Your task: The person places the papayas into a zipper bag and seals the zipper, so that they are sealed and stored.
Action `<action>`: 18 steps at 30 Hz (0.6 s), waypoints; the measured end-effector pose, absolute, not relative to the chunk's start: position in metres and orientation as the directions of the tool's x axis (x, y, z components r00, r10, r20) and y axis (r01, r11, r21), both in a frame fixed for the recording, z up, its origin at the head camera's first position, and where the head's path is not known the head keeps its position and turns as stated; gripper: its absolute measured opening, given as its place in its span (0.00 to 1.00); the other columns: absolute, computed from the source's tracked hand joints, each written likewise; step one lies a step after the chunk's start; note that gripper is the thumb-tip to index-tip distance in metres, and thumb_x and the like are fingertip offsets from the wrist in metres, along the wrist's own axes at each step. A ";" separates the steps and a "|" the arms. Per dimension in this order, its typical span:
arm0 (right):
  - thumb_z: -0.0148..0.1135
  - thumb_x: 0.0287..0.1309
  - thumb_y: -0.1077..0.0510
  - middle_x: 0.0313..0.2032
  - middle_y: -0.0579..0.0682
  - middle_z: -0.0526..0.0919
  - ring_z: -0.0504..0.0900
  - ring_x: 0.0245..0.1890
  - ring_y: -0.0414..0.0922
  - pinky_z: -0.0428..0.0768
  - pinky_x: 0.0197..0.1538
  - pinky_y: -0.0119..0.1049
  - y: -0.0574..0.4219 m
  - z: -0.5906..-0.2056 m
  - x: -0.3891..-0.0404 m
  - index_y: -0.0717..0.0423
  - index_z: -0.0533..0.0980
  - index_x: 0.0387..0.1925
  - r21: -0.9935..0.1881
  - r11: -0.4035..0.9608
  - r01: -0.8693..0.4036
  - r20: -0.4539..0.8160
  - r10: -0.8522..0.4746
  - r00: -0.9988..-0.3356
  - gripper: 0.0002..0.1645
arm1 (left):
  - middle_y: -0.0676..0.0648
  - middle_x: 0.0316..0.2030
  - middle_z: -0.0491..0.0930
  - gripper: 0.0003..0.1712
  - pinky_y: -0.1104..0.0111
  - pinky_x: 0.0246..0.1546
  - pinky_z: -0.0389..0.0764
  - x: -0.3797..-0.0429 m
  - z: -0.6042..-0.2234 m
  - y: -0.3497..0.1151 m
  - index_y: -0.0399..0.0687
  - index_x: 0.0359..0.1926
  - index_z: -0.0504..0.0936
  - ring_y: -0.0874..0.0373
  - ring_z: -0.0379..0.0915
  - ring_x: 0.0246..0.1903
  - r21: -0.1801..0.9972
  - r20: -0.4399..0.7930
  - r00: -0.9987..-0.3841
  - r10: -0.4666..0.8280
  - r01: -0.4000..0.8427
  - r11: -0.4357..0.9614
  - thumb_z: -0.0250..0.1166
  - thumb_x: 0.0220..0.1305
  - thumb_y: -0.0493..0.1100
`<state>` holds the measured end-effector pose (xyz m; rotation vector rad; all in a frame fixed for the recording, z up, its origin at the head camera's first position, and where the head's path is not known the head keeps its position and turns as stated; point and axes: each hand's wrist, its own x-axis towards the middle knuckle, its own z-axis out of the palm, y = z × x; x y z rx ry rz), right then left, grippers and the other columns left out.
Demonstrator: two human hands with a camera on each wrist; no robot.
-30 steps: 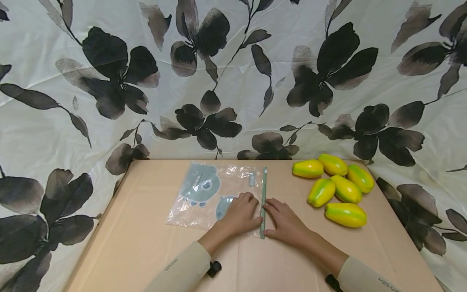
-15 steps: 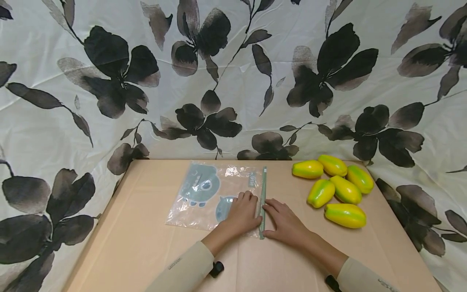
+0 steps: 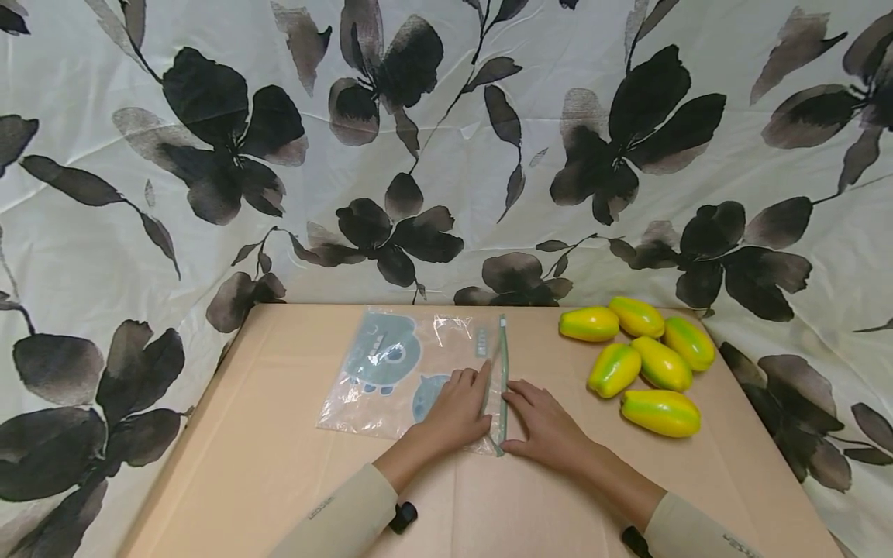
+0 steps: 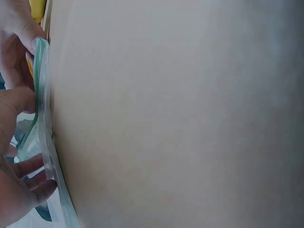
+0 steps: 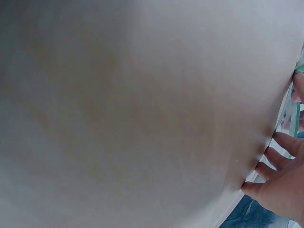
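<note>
A clear zip bag [image 3: 446, 329] with blue animal prints lies flat on the table. Its green zip strip [image 3: 504, 387] runs along the right edge, and the upper layer bows leftward there, leaving a narrow gap. My left hand [image 3: 453, 411] rests on the bag, index finger and thumb at the bowed upper edge. In the left wrist view, a thumb [image 4: 26, 99] touches the green strip. My right hand [image 3: 547, 426] touches the strip from the right with fingertips and thumb. The right wrist view shows its spread fingers [image 5: 275, 161] along the bag's edge.
Several yellow-green papayas [image 3: 659, 363] lie in a group at the table's right. The tan table [image 3: 279, 465] ends at the back against a white cloth with dark flowers [image 3: 398, 240].
My left hand has shifted slightly left, drawing the bag's upper layer away from the strip, so a gap shows at the edge. The right hand stays nearly still; the papayas have not moved.
</note>
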<state>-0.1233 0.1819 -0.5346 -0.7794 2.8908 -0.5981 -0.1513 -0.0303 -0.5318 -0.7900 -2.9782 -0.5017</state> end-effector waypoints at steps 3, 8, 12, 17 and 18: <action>0.75 0.52 0.33 0.73 0.55 0.67 0.69 0.72 0.56 0.67 0.74 0.58 0.182 -0.535 -0.124 0.57 0.71 0.71 -0.382 0.798 -0.465 0.015 -0.498 -0.867 0.52 | 0.43 0.57 0.76 0.54 0.58 0.56 0.77 -0.151 -0.532 -0.031 0.47 0.82 0.54 0.49 0.70 0.57 0.302 0.100 -0.865 0.492 0.498 0.813 0.69 0.58 0.49; 0.76 0.52 0.33 0.73 0.55 0.68 0.70 0.70 0.55 0.69 0.72 0.56 0.182 -0.536 -0.125 0.56 0.71 0.70 -0.371 0.800 -0.472 0.025 -0.499 -0.866 0.52 | 0.43 0.57 0.75 0.48 0.58 0.55 0.77 -0.149 -0.532 -0.030 0.50 0.80 0.61 0.49 0.69 0.57 0.285 0.087 -0.865 0.494 0.497 0.820 0.65 0.58 0.46; 0.76 0.52 0.34 0.73 0.56 0.68 0.70 0.70 0.56 0.69 0.73 0.56 0.183 -0.536 -0.125 0.57 0.71 0.70 -0.376 0.798 -0.471 0.028 -0.498 -0.866 0.52 | 0.41 0.59 0.74 0.45 0.56 0.56 0.77 -0.148 -0.532 -0.026 0.44 0.77 0.65 0.47 0.69 0.59 0.251 0.082 -0.877 0.474 0.478 0.842 0.62 0.57 0.45; 0.76 0.52 0.34 0.74 0.56 0.68 0.68 0.72 0.57 0.66 0.74 0.58 0.182 -0.535 -0.124 0.58 0.71 0.70 -0.383 0.796 -0.469 0.018 -0.501 -0.865 0.52 | 0.36 0.68 0.70 0.41 0.54 0.62 0.75 -0.144 -0.532 -0.021 0.39 0.75 0.67 0.42 0.66 0.66 0.185 0.062 -0.887 0.457 0.460 0.869 0.60 0.62 0.48; 0.76 0.52 0.34 0.74 0.56 0.68 0.68 0.72 0.57 0.66 0.74 0.59 0.182 -0.535 -0.124 0.58 0.71 0.70 -0.383 0.796 -0.468 0.016 -0.501 -0.865 0.52 | 0.35 0.70 0.68 0.41 0.53 0.63 0.75 -0.144 -0.532 -0.020 0.38 0.75 0.66 0.42 0.64 0.67 0.181 0.049 -0.890 0.453 0.454 0.873 0.59 0.63 0.49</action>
